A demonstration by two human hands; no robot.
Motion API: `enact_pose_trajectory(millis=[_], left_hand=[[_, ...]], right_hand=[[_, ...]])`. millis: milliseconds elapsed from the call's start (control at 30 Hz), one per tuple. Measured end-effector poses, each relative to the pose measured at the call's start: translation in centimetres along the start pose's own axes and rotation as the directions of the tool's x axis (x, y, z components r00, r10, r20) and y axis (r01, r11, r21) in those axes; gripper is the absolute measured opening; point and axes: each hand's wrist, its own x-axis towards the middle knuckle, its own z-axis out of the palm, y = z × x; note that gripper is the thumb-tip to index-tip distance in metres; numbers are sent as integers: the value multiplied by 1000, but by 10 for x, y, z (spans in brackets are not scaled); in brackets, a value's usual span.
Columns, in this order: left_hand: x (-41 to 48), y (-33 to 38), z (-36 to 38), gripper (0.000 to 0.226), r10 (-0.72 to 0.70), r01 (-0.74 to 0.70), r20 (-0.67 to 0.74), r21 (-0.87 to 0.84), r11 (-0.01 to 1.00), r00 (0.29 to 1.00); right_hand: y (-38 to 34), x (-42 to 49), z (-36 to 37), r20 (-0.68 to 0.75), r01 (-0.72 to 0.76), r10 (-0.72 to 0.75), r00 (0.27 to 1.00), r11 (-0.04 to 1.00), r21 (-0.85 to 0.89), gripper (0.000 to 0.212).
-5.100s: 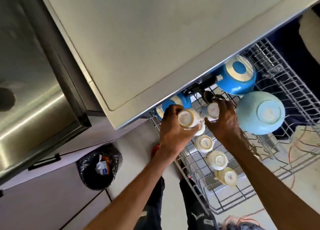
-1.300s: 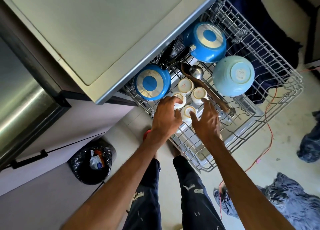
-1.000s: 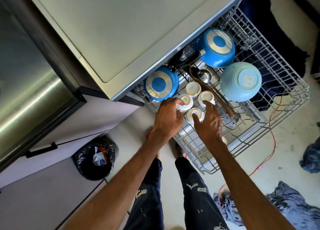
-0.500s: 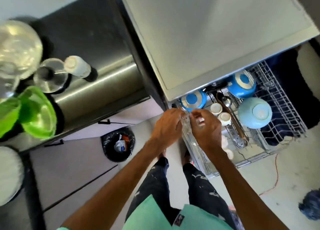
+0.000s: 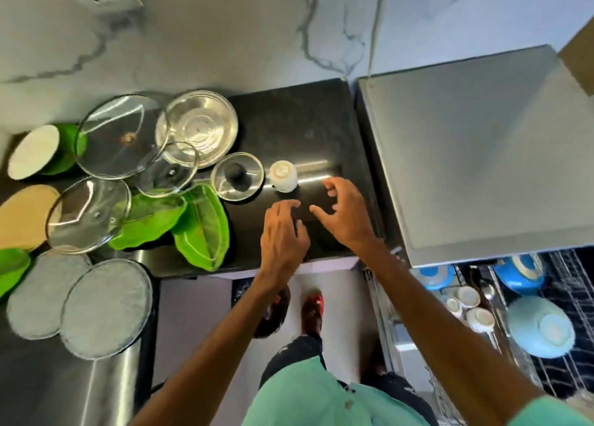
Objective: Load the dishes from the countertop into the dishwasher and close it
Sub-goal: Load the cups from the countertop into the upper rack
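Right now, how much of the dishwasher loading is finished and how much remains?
Done: two blue pots, a pale blue bowl and small cups sit in the pulled-out rack. In hand: nothing yet; left hand and right hand, both empty, reach toward the white cup on the counter. Left: that cup, the glass lids, steel bowl, green plates and grey plates, then closing the dishwasher.

surface: black countertop [image 5: 305,120] | on it: white cup [image 5: 283,175]; glass lids [image 5: 122,135]; steel bowl [image 5: 201,127]; green leaf plates [image 5: 202,226]; grey plates [image 5: 106,308]
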Motion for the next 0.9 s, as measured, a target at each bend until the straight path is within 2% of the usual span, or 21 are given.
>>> enact_pose_trajectory(millis=[167, 233, 300, 400, 533, 733, 900], left_hand=[[34, -39, -20, 53, -123, 124, 16, -37, 992, 992], [42, -48, -24, 54, -130, 131, 29, -39, 991, 991], [43, -53, -25, 53, -141, 142, 39, -50, 989, 989], [40, -62, -23, 50, -153, 157, 77, -50, 986, 985], [33, -64, -14, 48, -136, 141, 138, -27, 990, 981], [12, -38, 4, 43, -83, 102, 205, -87, 991, 975], [-33, 18, 40, 36, -38, 98, 278, -207, 973, 960]], right_hand=[[-23, 75, 77, 184, -75, 98, 978, 989, -128, 104], [-19, 94, 98, 205, -75, 120, 971, 974, -213, 102], [-10, 102, 110, 202, -27, 87, 976, 959, -281, 84], [-2, 105, 117, 140, -1, 38, 989, 966, -259, 66], [0, 95, 112, 98, 13, 10, 995, 973, -229, 63], [14, 14, 53, -81, -127, 123, 989, 991, -38, 71], [32, -94, -28, -303, -195, 206, 931, 979, 64, 71]])
